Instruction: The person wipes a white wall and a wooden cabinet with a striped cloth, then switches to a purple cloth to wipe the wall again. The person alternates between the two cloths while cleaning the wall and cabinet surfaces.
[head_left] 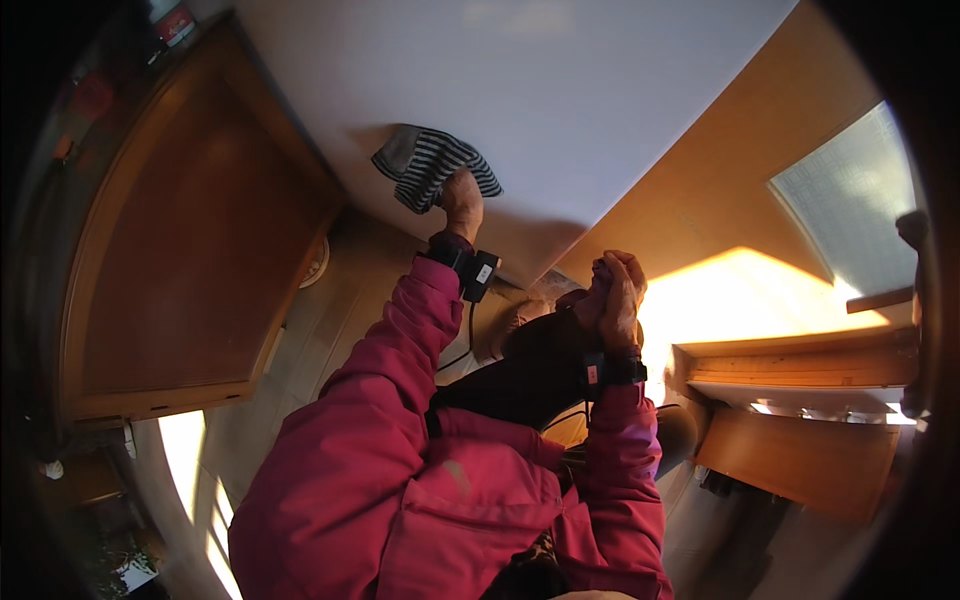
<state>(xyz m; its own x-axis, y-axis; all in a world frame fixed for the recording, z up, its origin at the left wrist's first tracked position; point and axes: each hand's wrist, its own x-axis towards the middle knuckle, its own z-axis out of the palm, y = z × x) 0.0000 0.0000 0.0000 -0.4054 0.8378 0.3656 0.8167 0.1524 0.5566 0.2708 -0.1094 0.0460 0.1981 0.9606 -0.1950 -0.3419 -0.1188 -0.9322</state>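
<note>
Left hand (462, 197) grips striped cloth (432, 165) | right hand (623, 292) curled, contents unclear | wrist label (485, 273) illegible

The striped cloth (425, 160) hides the fingertips of the left grip (462, 198), and the dark thing (600, 275) at the right grip (622, 292) is too dim to make out. Well beyond the left grip, off to its left, a blurred bottle (174, 24) is cut by the upper edge.

Plank floor (345, 290) | brown wooden furniture (200, 230) at left | sunlight strips (183, 460)
</note>
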